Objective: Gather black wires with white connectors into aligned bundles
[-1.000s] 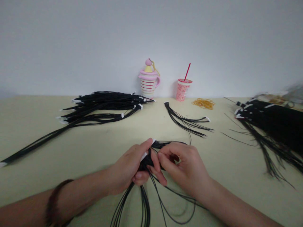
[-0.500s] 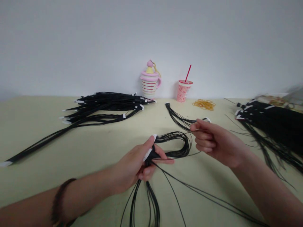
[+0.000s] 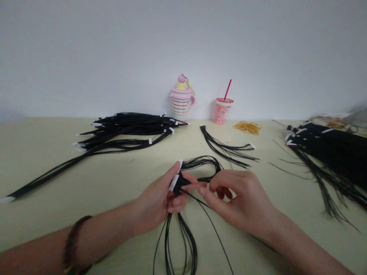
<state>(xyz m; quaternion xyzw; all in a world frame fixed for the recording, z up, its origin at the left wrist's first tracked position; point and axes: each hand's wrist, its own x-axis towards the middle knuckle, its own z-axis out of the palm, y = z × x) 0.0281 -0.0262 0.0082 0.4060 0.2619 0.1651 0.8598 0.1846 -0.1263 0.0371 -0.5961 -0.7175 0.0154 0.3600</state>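
My left hand (image 3: pixel 163 198) is closed around a bundle of thin black wires (image 3: pixel 202 161) with white connector ends. One white connector (image 3: pixel 174 182) shows beside the thumb, and another sits at the thumb tip. From this grip some wires loop to the right, while others hang down in a long loop (image 3: pixel 195 248) toward the front edge. Curled just right of the left fingertips, my right hand (image 3: pixel 243 198) has its thumb and forefinger drawn close together over the wires. Whether a wire lies between those fingertips is hidden.
A pile of black wire bundles (image 3: pixel 129 124) lies at the left, another pile (image 3: pixel 338 149) at the right. A loose wire bundle (image 3: pixel 220 147) rests ahead. Behind stand a pink-lidded cup (image 3: pixel 180 101) and a pink tumbler (image 3: pixel 222 110), near yellow rubber bands (image 3: pixel 248 127).
My right hand has come down and left from beside the loose bundle to my left fingertips. The held bundle has shifted slightly left.
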